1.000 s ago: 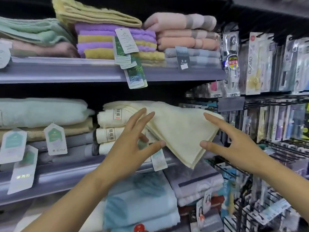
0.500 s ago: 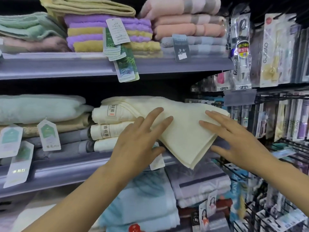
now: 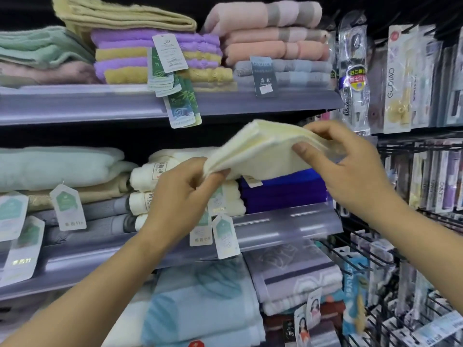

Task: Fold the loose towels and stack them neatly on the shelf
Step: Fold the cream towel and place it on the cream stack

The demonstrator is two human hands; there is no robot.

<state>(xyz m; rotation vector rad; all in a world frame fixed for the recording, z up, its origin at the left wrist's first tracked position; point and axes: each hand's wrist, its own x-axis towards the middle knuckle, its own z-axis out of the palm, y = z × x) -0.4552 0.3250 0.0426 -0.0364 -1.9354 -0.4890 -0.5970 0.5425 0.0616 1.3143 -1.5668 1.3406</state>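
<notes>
Both hands hold a folded cream towel (image 3: 260, 151): left hand (image 3: 183, 196) pinches its lower corner, right hand (image 3: 350, 166) grips the far edge, seemingly above blue towels (image 3: 283, 191).

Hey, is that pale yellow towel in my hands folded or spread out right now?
Folded. The pale yellow towel shows several stacked layers along its upper left edge, and the left hand and right hand pinch it at opposite ends above the middle shelf.

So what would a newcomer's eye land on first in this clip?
The pale yellow towel, lifted at centre between the left hand and right hand. Behind it, a vivid blue towel lies on the middle shelf; purple-and-yellow towels are stacked on the upper shelf.
</notes>
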